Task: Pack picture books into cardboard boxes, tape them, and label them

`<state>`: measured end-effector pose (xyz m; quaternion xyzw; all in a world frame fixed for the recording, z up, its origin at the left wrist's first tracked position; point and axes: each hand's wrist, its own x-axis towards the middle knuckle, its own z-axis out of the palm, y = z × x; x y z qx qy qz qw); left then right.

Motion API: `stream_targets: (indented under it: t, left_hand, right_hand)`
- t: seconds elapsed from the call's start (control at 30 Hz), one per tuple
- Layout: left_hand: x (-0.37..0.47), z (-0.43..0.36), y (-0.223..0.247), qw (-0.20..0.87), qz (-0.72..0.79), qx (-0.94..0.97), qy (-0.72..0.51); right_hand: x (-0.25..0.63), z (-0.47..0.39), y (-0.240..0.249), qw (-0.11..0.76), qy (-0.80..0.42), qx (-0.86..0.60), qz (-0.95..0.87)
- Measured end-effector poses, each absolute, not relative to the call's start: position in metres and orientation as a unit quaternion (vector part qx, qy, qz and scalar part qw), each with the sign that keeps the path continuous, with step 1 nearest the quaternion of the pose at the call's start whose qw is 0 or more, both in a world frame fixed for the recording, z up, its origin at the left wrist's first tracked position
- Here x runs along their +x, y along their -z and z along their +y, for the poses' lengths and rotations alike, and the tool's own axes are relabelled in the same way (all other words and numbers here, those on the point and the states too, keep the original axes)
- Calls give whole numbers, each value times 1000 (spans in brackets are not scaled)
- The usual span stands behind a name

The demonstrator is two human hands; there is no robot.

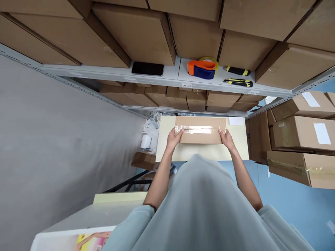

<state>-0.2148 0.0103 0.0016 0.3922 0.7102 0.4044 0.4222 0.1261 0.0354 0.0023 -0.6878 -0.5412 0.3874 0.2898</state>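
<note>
Cardboard box (200,138) held at both ends over the desk (239,148).

The left hand (173,138) has its grip closed on the box's left end and the right hand (227,138) on its right end, thumbs on the upper face, the other fingers mostly hidden; whether the box touches the desk, I cannot tell. Shiny clear tape (200,129) runs lengthwise along the upper face. A white paper (236,121) lies on the desk, just beside the box's far right corner. On the shelf (171,74) beyond are a black phone (147,68), an orange and blue tape dispenser (201,70) and two yellow and black cutters (238,71). More cartons (311,131) are stacked right of the desk.
</note>
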Motion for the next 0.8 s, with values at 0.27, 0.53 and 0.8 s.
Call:
stream_targets:
  t: [0.27,0.53,0.8]
  left_hand:
    - [-215,-20,-25,404,651,468,-440]
    - [-183,-49,35,267,790,482,-268]
    - [-161,-73,79,299,810,468,-186]
  right_hand:
    - [164,13,-44,377,-426,-557,-605]
    - [218,-14,17,360,-396,-600,-595]
    - [223,-43,78,312,-414,-619,-590]
